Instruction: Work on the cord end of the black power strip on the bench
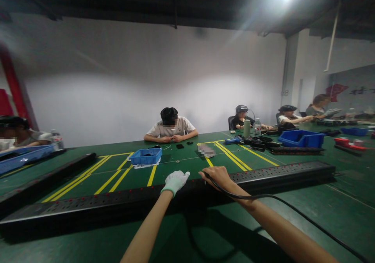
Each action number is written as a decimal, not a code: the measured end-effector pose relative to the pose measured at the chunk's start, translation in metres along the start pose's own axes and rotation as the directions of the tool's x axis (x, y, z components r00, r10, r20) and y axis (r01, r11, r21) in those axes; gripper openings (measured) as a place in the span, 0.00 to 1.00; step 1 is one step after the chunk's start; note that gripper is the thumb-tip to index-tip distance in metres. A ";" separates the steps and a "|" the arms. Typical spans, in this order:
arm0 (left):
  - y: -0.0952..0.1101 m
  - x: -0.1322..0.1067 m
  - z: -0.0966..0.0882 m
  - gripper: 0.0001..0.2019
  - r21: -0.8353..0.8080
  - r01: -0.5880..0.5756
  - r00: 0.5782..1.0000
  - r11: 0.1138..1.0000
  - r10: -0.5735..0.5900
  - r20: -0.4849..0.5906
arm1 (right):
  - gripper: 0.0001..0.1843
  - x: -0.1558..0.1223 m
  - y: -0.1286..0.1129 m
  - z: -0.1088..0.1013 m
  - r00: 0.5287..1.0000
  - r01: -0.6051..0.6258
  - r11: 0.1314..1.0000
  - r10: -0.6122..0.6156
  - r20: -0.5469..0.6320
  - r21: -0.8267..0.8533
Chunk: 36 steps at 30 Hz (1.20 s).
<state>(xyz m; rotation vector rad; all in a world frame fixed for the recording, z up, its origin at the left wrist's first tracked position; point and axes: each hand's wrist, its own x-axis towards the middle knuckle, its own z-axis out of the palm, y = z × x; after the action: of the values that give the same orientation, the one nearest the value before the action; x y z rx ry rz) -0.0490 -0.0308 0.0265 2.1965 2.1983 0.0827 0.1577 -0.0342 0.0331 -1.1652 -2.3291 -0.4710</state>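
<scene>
A long black power strip (195, 191) spans a green table (345, 202) from eight o'clock to nearly four, open tabletop off its near edge at four. At six, the right hand (218, 176) pinches a black cable (265, 196); the gloved left hand's (176, 180) grip cannot be told.

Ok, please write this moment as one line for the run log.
left hand: gloved, at black power strip | right hand: bare, holding black cable | blue bin: beyond strip, on green table
</scene>
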 end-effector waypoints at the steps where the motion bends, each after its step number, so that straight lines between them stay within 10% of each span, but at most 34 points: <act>1: 0.000 0.000 0.001 0.21 -0.005 -0.002 1.000 1.000 0.002 -0.001 | 0.20 0.001 0.001 0.000 1.000 0.002 1.000 -0.002 0.001 -0.021; 8: 0.000 0.003 0.005 0.22 -0.038 0.022 1.000 0.999 -0.022 -0.005 | 0.18 0.002 0.000 -0.003 0.998 0.039 0.998 -0.041 -0.036 -0.054; 17: -0.003 0.016 0.013 0.19 -0.089 0.058 0.998 0.994 -0.057 0.023 | 0.19 0.034 -0.003 -0.066 0.952 0.013 1.000 -0.015 -0.306 -0.008; 22: -0.003 0.009 0.009 0.17 -0.080 0.037 0.999 0.996 -0.036 0.016 | 0.16 0.037 -0.019 -0.036 0.997 0.069 0.997 -0.069 -0.017 0.031; 36: 0.001 -0.001 0.001 0.16 -0.042 -0.017 1.000 0.999 0.017 -0.001 | 0.10 0.017 -0.042 0.027 0.987 0.145 0.989 -0.147 -0.073 -0.029</act>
<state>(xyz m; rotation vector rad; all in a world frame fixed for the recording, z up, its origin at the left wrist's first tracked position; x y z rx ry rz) -0.0481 -0.0313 0.0256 2.1934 2.1580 0.1296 0.1073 -0.0343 0.0169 -0.9744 -2.3596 -0.5853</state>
